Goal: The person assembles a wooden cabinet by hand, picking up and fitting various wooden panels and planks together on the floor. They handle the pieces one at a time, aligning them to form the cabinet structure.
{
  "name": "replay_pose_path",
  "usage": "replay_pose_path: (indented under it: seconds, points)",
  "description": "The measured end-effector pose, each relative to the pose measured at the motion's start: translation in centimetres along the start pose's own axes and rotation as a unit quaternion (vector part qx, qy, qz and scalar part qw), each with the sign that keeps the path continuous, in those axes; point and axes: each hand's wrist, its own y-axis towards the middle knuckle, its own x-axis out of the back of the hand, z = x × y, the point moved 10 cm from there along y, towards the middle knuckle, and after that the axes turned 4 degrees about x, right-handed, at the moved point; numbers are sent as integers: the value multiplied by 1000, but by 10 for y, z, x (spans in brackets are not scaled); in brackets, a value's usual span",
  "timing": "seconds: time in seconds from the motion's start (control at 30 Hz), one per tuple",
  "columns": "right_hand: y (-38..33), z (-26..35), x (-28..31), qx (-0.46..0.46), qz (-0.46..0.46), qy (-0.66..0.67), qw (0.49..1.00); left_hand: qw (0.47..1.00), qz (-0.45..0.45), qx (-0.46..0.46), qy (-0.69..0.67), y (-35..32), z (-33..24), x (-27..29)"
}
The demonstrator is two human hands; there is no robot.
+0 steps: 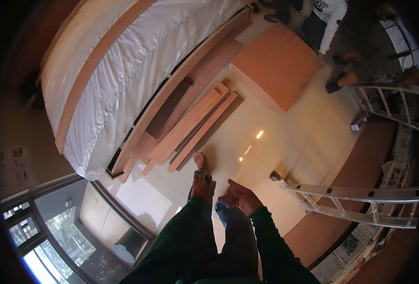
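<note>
One lettered white shirt [334, 13] beyond the person's right hand [242, 197]

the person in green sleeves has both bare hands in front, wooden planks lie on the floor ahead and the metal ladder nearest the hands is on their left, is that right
Not quite: the metal ladder nearest the hands is on the person's right, as the head view shows. The green sleeves, both bare hands, left and right, and the wooden planks on the floor are as stated.
</note>
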Motion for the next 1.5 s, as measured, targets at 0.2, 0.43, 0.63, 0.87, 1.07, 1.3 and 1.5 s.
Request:
replay_pose_path:
  seconds: [0.2,0.43,0.63,0.87,1.07,1.3,1.5]
  points:
    - [80,-42,-53,-43,5,-1,999,985,-117,117,58,127,102,84]
    - [147,-136,12,-127,-143,31,981,970,-61,138,189,347,205,97]
    - [164,-178,45,-183,-235,54,953,935,-68,163,306,450,272,99]
    - [176,-187,77,-200,-305,39,930,957,4,110,269,499,340,87]
    - [183,-199,81,-203,-290,3,935,940,-38,67,333,479,303,77]
    - [191,-174,75,-190,-304,1,933,966,-10,81,246,462,310,73]
    - [191,-163,75,-193,-308,-23,931,946,-118,104,282,419,267,85]
